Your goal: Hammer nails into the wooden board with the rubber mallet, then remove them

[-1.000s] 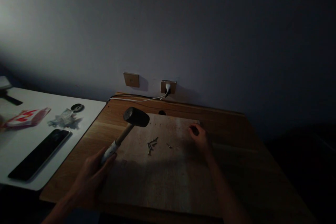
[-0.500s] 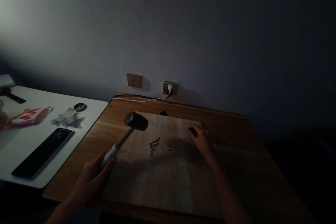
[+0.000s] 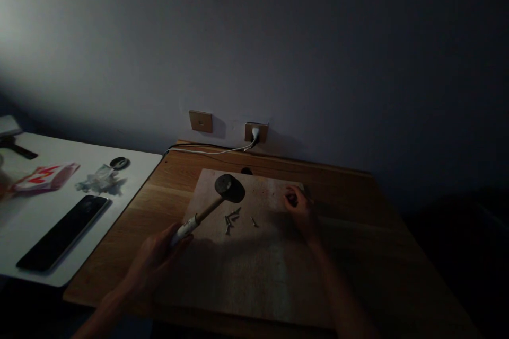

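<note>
My left hand (image 3: 161, 254) is wrapped round the white grip of a mallet (image 3: 210, 207). Its dark head is raised over the far part of a pale wooden board (image 3: 254, 275). At the board's far right, my right hand (image 3: 299, 205) is closed in a pinch, fingertips close to the surface; whatever they hold is too small and dark to make out. Several loose screws (image 3: 230, 220) lie in a cluster mid-board, with a single screw (image 3: 254, 222) to their right. A row of small marks runs along the board's far side, partly covered by the mallet head.
The board rests on a brown wooden table (image 3: 377, 254) against the wall. A white table (image 3: 131, 169) adjoins at left, bearing a black phone (image 3: 63, 233), a red and white packet (image 3: 47, 177), crumpled clear plastic (image 3: 101, 180) and a tape roll (image 3: 119, 162). A plugged-in charger (image 3: 255, 132) trails cables.
My left hand has carried the mallet rightward, its head now nearer my right hand. My right hand stays pinched in nearly the same spot. The screws have not moved.
</note>
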### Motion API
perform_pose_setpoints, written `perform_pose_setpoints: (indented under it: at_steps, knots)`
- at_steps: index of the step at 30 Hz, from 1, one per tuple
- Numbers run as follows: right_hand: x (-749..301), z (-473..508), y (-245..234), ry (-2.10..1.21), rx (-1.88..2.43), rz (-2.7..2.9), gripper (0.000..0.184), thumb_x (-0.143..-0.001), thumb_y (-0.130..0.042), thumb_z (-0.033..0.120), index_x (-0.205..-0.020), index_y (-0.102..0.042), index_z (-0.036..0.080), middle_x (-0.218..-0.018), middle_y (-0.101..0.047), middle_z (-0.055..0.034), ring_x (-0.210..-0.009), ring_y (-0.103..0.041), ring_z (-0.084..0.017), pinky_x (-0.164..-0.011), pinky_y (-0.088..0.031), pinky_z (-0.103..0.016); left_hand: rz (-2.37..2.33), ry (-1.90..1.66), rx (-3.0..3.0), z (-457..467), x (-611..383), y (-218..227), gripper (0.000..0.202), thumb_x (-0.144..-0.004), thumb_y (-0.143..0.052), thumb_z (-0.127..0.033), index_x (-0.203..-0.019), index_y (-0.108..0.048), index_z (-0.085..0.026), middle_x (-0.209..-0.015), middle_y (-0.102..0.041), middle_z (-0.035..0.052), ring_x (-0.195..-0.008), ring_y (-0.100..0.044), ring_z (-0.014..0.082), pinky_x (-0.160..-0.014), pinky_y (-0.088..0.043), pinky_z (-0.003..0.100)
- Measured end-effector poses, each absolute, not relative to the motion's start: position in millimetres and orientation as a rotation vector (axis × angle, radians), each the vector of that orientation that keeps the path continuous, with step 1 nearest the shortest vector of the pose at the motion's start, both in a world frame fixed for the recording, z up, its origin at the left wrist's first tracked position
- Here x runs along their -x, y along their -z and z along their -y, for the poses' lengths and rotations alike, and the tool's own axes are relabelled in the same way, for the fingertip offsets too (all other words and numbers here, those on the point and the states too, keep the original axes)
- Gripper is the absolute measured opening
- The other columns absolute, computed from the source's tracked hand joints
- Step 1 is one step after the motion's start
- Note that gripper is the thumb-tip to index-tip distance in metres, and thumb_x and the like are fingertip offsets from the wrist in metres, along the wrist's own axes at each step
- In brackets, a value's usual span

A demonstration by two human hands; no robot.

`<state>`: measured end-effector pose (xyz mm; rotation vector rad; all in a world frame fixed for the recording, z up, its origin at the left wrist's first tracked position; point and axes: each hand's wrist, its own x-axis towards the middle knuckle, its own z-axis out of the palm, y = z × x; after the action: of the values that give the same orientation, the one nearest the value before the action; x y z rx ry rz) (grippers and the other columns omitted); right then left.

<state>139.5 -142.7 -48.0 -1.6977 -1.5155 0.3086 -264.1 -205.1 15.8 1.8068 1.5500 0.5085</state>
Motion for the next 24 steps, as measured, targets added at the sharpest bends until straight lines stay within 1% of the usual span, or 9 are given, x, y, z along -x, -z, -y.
perform_pose_setpoints:
  at_steps: [5,8,10,13,15,16,20,24]
  knots:
    - [-140.5,143.8,46.2,-0.276,1.715,1.500,0.034,-0.084,-0.057,0.032,-0.114,-0.068,0.021,-0.090,-0.071,-0.0072,-0.079,-0.068,-0.023,-0.078,-0.055,-0.038,-1.534,-0.500,-1.846,192.9,244.1,-20.9,0.041,-0.088,-0.050,-0.059,-0.083,-0.064,-0.021,-0.063,-0.060,-0.0016,-0.057,-0.056,0.0159,-0.052,-0.035,0.022]
    - [-136.5,144.7,37.9,-0.243,1.643,1.485,0.033,-0.085,-0.057,0.031,-0.114,-0.067,0.021,-0.092,-0.071,-0.0078,-0.083,-0.067,-0.024,-0.082,-0.054,-0.040,-1.557,-0.520,-1.831,192.8,247.0,-18.1,0.043,-0.087,-0.050,-0.061,-0.084,-0.064,-0.021,-0.062,-0.059,-0.0020,-0.056,-0.055,0.0152,-0.050,-0.033,0.022]
    - [-123.3,141.6,28.7,-0.265,1.572,1.498,0.033,-0.087,-0.056,0.028,-0.118,-0.064,0.021,-0.093,-0.072,-0.0070,-0.085,-0.067,-0.023,-0.084,-0.053,-0.039,-1.577,-0.543,-1.795,195.5,254.4,-16.3,0.045,-0.087,-0.051,-0.062,-0.088,-0.066,-0.020,-0.063,-0.060,-0.0019,-0.056,-0.056,0.0154,-0.050,-0.036,0.021]
    - [-84.1,126.5,13.7,-0.426,1.433,1.672,0.039,-0.087,-0.059,0.021,-0.126,-0.060,0.023,-0.094,-0.073,-0.0035,-0.084,-0.067,-0.020,-0.082,-0.053,-0.034,-1.633,-0.598,-1.695,201.3,267.9,-15.6,0.052,-0.084,-0.054,-0.066,-0.096,-0.068,-0.017,-0.068,-0.066,0.0002,-0.062,-0.062,0.0186,-0.052,-0.042,0.022]
    - [-51.0,110.2,7.5,-0.522,1.312,1.827,0.043,-0.086,-0.061,0.015,-0.127,-0.059,0.025,-0.095,-0.074,-0.0018,-0.089,-0.068,-0.018,-0.086,-0.052,-0.032,-1.673,-0.645,-1.623,205.1,276.3,-16.3,0.057,-0.082,-0.055,-0.068,-0.100,-0.069,-0.016,-0.071,-0.068,0.0013,-0.066,-0.064,0.0206,-0.053,-0.045,0.023]
    - [-35.0,101.3,6.3,-0.550,1.270,1.879,0.043,-0.086,-0.062,0.013,-0.127,-0.060,0.025,-0.096,-0.074,-0.0015,-0.092,-0.068,-0.018,-0.089,-0.051,-0.033,-1.692,-0.666,-1.597,206.8,280.4,-16.8,0.058,-0.082,-0.055,-0.070,-0.099,-0.069,-0.016,-0.070,-0.067,0.0011,-0.065,-0.064,0.0206,-0.053,-0.046,0.023]
    - [9.7,71.9,12.6,-0.645,1.276,1.910,0.046,-0.082,-0.064,0.007,-0.124,-0.062,0.025,-0.094,-0.075,-0.0009,-0.090,-0.069,-0.018,-0.087,-0.052,-0.032,-1.789,-0.747,-1.565,211.9,296.9,-19.7,0.056,-0.079,-0.056,-0.072,-0.083,-0.068,-0.017,-0.059,-0.058,-0.0017,-0.056,-0.058,0.0177,-0.047,-0.042,0.021]
    - [21.7,62.3,23.2,-0.688,1.301,1.887,0.046,-0.080,-0.064,0.008,-0.123,-0.062,0.027,-0.092,-0.076,0.0007,-0.083,-0.070,-0.018,-0.086,-0.053,-0.033,-1.840,-0.788,-1.572,214.2,309.1,-22.0,0.054,-0.078,-0.058,-0.072,-0.077,-0.066,-0.019,-0.058,-0.057,-0.0020,-0.057,-0.057,0.0168,-0.048,-0.042,0.021]
